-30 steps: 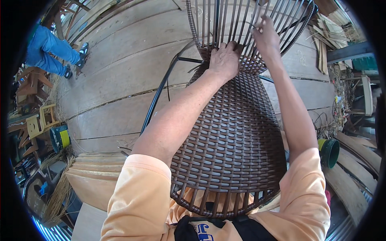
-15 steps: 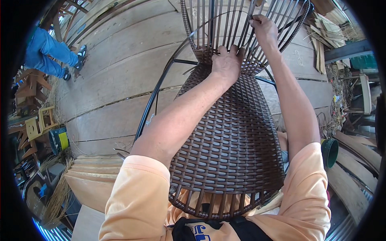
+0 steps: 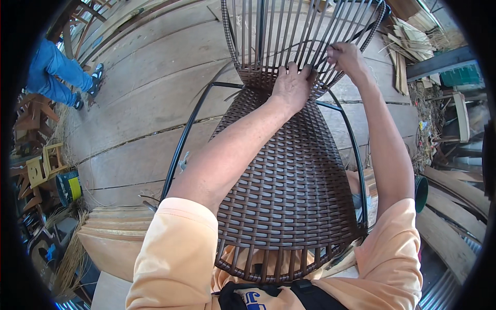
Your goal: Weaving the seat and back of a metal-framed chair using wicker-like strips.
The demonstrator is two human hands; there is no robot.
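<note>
Both hands, moved lower, left (image 3: pixel 293 85) pressing weave (image 3: pixel 289 175), right (image 3: pixel 346 58) pinching strand (image 3: pixel 310 46).

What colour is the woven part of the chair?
Dark brown; the woven seat shows best in the head view, under the left hand.

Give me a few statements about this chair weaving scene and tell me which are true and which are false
1. The left hand rests on the edge of the woven brown panel. True.
2. The right hand lies flat on the wooden floor. False: it is raised at the upright strands, gripping among them.
3. The chair frame is black metal tubing. True.
4. The weaving already covers the whole chair. False: beyond the hands the upright strands are bare, with floor showing between them.
5. A person in blue trousers stands at the upper left. True.
6. The green bucket sits on top of the woven panel. False: it is to the right, beside the chair.
</note>
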